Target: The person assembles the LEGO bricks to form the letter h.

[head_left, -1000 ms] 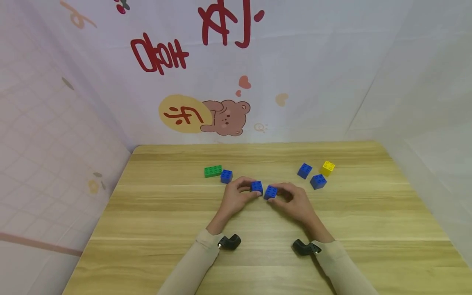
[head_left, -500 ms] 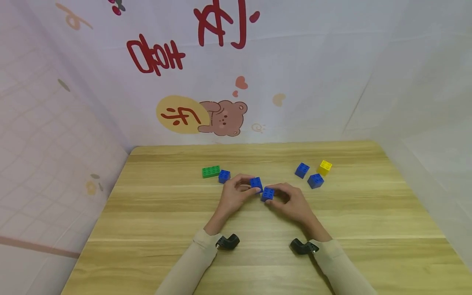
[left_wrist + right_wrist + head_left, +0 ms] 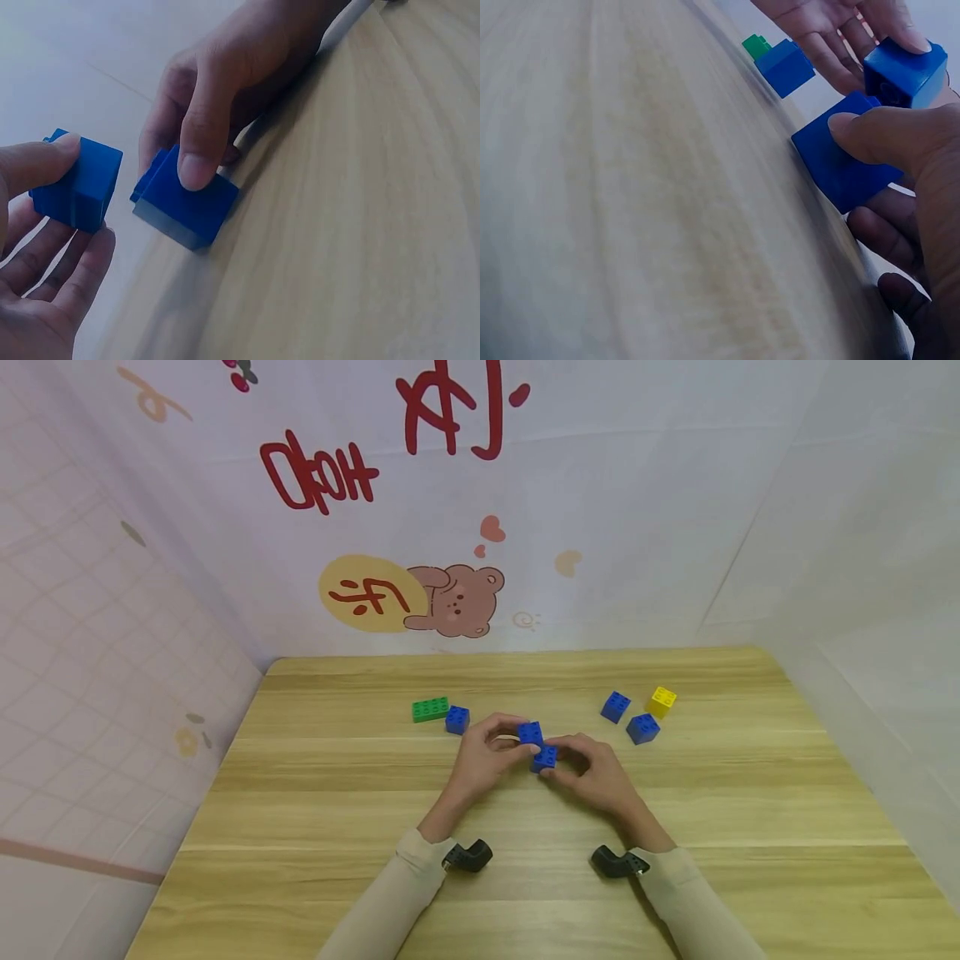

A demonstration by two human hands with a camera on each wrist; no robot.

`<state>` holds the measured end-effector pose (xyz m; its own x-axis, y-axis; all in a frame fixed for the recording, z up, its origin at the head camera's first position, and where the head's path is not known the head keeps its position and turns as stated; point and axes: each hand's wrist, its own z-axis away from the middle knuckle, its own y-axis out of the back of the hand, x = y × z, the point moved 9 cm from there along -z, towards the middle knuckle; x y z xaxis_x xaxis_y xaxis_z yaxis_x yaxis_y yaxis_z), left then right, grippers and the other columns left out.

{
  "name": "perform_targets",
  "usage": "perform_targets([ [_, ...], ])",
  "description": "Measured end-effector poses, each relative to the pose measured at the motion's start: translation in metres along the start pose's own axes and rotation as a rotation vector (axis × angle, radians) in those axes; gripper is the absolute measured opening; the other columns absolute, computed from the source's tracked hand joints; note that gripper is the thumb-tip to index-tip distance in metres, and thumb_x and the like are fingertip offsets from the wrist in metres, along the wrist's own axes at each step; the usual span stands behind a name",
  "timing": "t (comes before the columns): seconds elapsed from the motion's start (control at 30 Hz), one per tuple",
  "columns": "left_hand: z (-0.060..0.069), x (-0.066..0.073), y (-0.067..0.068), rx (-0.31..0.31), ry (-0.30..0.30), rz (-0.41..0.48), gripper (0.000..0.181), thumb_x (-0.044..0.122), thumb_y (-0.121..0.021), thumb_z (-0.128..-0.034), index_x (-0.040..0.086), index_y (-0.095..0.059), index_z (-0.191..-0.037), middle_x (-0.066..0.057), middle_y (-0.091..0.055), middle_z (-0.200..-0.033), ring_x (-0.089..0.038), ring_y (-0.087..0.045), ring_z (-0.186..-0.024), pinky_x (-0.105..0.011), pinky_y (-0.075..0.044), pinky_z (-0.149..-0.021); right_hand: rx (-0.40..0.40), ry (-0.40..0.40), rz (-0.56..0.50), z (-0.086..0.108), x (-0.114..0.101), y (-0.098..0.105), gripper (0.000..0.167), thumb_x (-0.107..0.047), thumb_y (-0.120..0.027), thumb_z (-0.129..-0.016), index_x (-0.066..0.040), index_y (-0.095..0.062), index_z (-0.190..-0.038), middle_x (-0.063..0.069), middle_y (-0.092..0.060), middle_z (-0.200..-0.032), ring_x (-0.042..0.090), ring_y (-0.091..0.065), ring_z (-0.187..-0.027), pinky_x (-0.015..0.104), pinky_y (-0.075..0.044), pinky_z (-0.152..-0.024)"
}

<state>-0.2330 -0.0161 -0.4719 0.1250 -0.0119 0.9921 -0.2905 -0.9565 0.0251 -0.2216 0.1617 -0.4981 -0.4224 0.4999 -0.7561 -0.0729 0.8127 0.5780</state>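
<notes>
My left hand (image 3: 480,762) pinches a blue brick (image 3: 530,732) between thumb and fingers, lifted off the table. Just below and in front of it, a second blue brick (image 3: 543,759) is pinched by my right hand (image 3: 597,774). In the left wrist view a gap separates the left hand's brick (image 3: 88,180) from the right hand's brick (image 3: 187,199). The right wrist view shows the left hand's brick (image 3: 905,73) above and beyond the right hand's brick (image 3: 845,152), its hollow underside partly visible.
Left of the hands, a green brick (image 3: 431,709) lies beside a blue brick (image 3: 457,720). To the right are two blue bricks (image 3: 616,707) (image 3: 643,728) and a yellow brick (image 3: 662,702). A printed cloth wall (image 3: 637,510) stands behind the wooden table (image 3: 300,793).
The left hand has raised its blue brick and brought it right, toward a place above the right hand's brick. Both bricks remain pinched, and the right hand has shifted slightly.
</notes>
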Motion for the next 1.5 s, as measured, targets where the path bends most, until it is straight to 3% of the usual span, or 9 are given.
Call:
perform_targets([
  [0.23, 0.002, -0.001, -0.012, -0.06, 0.015, -0.005, 0.037, 0.007, -0.08, -0.0891, 0.009, -0.069, -0.125, -0.017, -0.069, -0.122, -0.033, -0.072, -0.108, -0.03, -0.061, -0.092, -0.031, 0.021, 0.008, 0.001, -0.003, -0.003, 0.039, -0.023, -0.087, -0.084, -0.023, -0.074, -0.121, -0.007, -0.075, -0.106, 0.013, -0.07, -0.101, 0.03, -0.056, -0.09],
  [0.47, 0.003, -0.001, -0.016, -0.065, 0.001, -0.016, 0.038, 0.004, -0.079, -0.0883, 0.007, -0.069, -0.125, -0.019, -0.069, -0.123, -0.036, -0.071, -0.111, -0.031, -0.06, -0.094, -0.049, 0.011, 0.003, 0.001, -0.002, -0.004, 0.039, -0.024, -0.086, -0.085, -0.024, -0.074, -0.121, -0.008, -0.075, -0.108, 0.01, -0.068, -0.103, 0.031, -0.055, -0.093],
  [0.63, 0.003, 0.0, -0.018, -0.078, -0.029, -0.054, 0.041, 0.003, -0.08, -0.0874, 0.003, -0.069, -0.126, -0.017, -0.07, -0.123, -0.037, -0.07, -0.114, -0.039, -0.058, -0.1, -0.043, 0.012, -0.005, 0.001, -0.001, -0.004, 0.037, -0.023, -0.086, -0.085, -0.022, -0.074, -0.12, -0.006, -0.075, -0.107, 0.012, -0.068, -0.101, 0.032, -0.055, -0.093],
  [0.8, 0.004, -0.002, -0.021, -0.094, -0.02, -0.058, 0.041, 0.004, -0.081, -0.0873, 0.005, -0.069, -0.127, -0.014, -0.07, -0.122, -0.033, -0.071, -0.115, -0.045, -0.057, -0.102, -0.04, 0.015, 0.002, 0.0, 0.001, -0.004, 0.034, -0.022, -0.085, -0.085, -0.021, -0.075, -0.118, -0.005, -0.074, -0.106, 0.011, -0.066, -0.1, 0.029, -0.053, -0.093],
  [1.13, 0.005, -0.006, -0.023, -0.106, 0.013, -0.076, 0.041, 0.008, -0.081, -0.0883, 0.011, -0.07, -0.128, -0.009, -0.07, -0.124, -0.029, -0.071, -0.116, -0.032, -0.059, -0.097, -0.054, -0.006, 0.001, 0.001, 0.004, -0.005, 0.034, -0.022, -0.086, -0.084, -0.025, -0.075, -0.117, -0.01, -0.073, -0.106, 0.007, -0.064, -0.102, 0.027, -0.052, -0.096],
  [1.5, 0.004, -0.004, -0.024, -0.111, -0.019, -0.096, 0.043, 0.01, -0.078, -0.0903, 0.006, -0.067, -0.131, -0.009, -0.069, -0.128, -0.028, -0.069, -0.117, -0.029, -0.057, -0.1, -0.048, 0.015, 0.022, 0.0, 0.001, -0.004, 0.031, -0.024, -0.086, -0.085, -0.026, -0.074, -0.114, -0.01, -0.071, -0.1, 0.009, -0.063, -0.095, 0.026, -0.051, -0.09],
])
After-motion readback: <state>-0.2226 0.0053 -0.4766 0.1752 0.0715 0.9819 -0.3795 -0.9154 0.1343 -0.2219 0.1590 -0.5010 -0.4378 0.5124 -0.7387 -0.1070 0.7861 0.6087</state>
